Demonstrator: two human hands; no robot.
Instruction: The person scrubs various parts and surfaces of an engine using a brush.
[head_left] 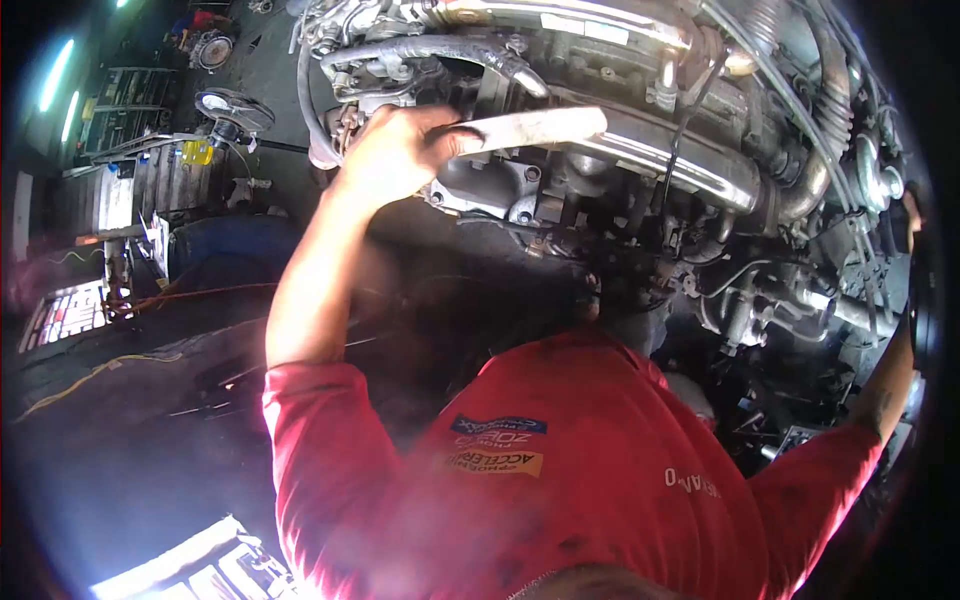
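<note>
My left hand [390, 155] is closed around one end of a long, flat, pale bar with a rounded tip [545, 126]. The bar points right, in front of the engine [640, 130] with its shiny metal pipes. Just below that hand is a bolted metal flange [490, 185]. My right arm reaches out to the far right, where my right hand [913, 212] shows only in part at the dark edge of the view, near the engine's right end. Its fingers are too cut off to read.
A pedestal fan [235, 112] stands at the upper left, with a yellow object [199, 152] beside it. A corrugated pipe [838, 95] and thin hoses run along the engine's right side. A yellow cable [95, 378] lies at the left.
</note>
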